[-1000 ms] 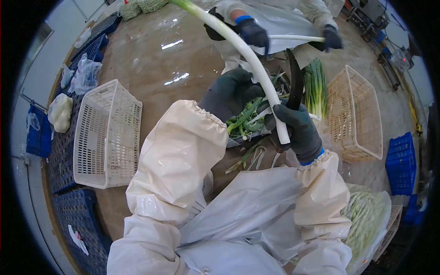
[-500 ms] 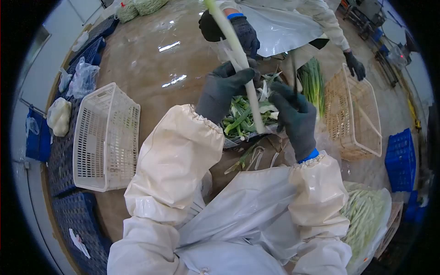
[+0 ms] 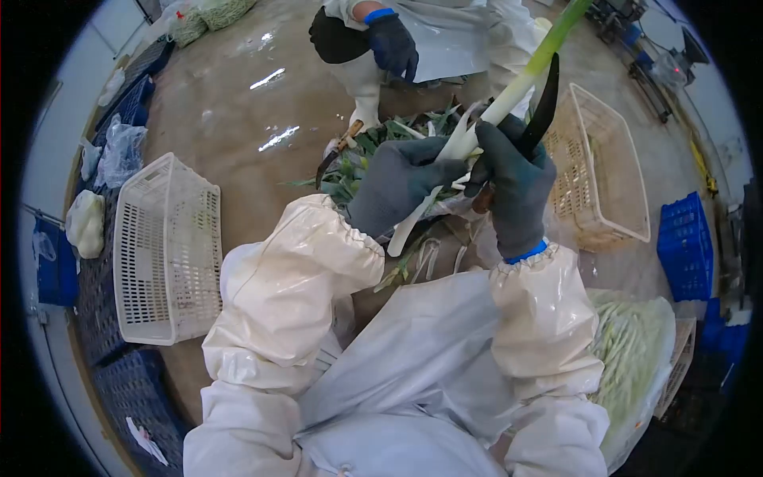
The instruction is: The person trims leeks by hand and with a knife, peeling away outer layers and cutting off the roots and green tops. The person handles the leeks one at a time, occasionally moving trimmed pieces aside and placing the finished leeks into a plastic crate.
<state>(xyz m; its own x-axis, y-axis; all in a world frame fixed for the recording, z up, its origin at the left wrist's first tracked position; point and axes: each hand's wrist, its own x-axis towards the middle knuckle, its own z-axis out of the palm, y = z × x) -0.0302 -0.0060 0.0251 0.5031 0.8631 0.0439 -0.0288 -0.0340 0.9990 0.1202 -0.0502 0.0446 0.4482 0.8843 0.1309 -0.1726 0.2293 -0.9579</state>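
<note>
A leek (image 3: 520, 86) slants up to the right, white low down and green at its top. My left hand (image 3: 404, 181), in a dark grey glove, is closed around its lower end. A loose white strip (image 3: 409, 226) hangs below the fingers. My right hand (image 3: 517, 187), gloved likewise, is closed around a knife whose dark curved blade (image 3: 544, 111) points up beside the leek. The right fingers touch the leek's outer layers near the left hand. Beneath both hands lies a heap of green leaf trimmings (image 3: 358, 163), partly hidden.
A curved knife with a wooden handle (image 3: 348, 137) lies on the heap. Beyond it are a co-worker's gloved hand (image 3: 393, 48) and white boot (image 3: 366, 103). Crates stand left (image 3: 171, 246) and right (image 3: 596, 171). A bag of pale stalks (image 3: 632, 362) lies at lower right.
The leek has swung from leaning left to leaning right. My right hand has come in against it, beside my left. The co-worker's far gloved hand has gone out of sight.
</note>
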